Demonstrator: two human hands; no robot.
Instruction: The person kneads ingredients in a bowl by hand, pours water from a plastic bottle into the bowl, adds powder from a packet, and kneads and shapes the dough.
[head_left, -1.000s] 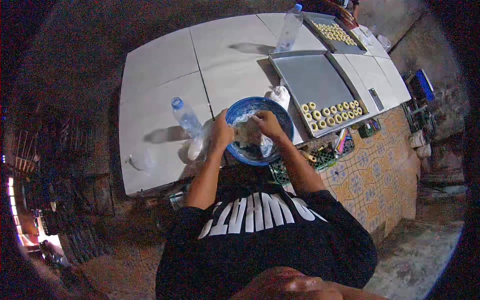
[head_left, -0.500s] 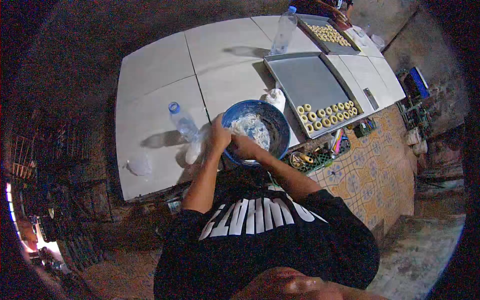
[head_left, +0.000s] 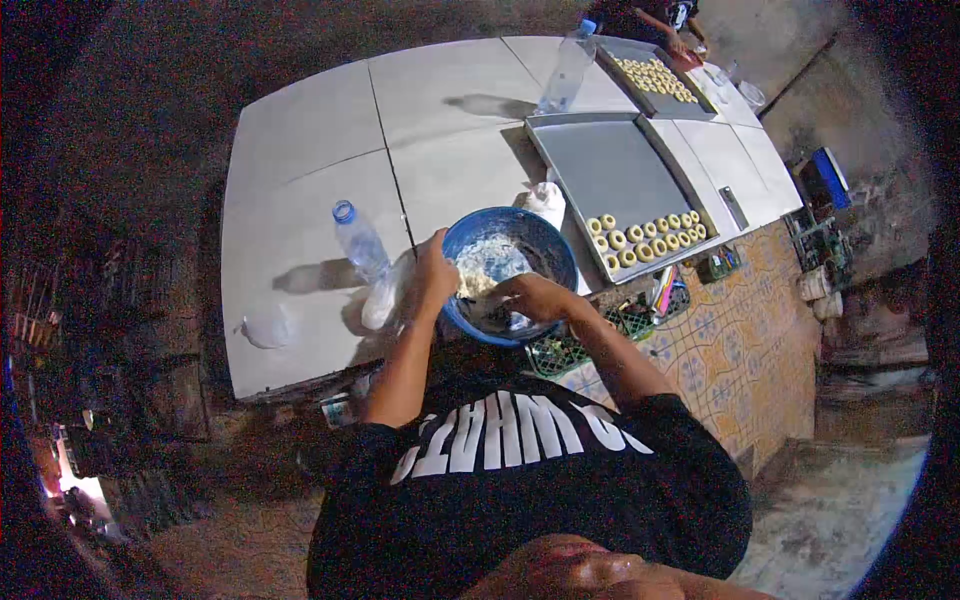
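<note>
A blue bowl (head_left: 565,240) sits at the table's near edge, holding white flour (head_left: 500,250) and a pale lump of dough (head_left: 474,281). My left hand (head_left: 436,272) is closed on the bowl's left rim. Inside the bowl, my right hand (head_left: 537,298) has its fingers curled beside the dough; whatever they hold, if anything, is hidden. Left of the bowl stands an uncapped clear plastic bottle (head_left: 360,240), with a small white bag (head_left: 379,303) near its base. Behind the bowl's right side is another white bag (head_left: 545,200).
A metal tray (head_left: 610,165) holds ring-shaped dough pieces (head_left: 655,240) along its near end. Beyond it are a capped bottle (head_left: 567,75) and a second tray of rings (head_left: 655,82), near another person's hands (head_left: 688,45). A clear bag (head_left: 268,327) lies left; a green crate (head_left: 630,320) stands below.
My right hand has moved right and back from the dough, uncovering more of the lump. My left hand stays on the bowl's rim.
</note>
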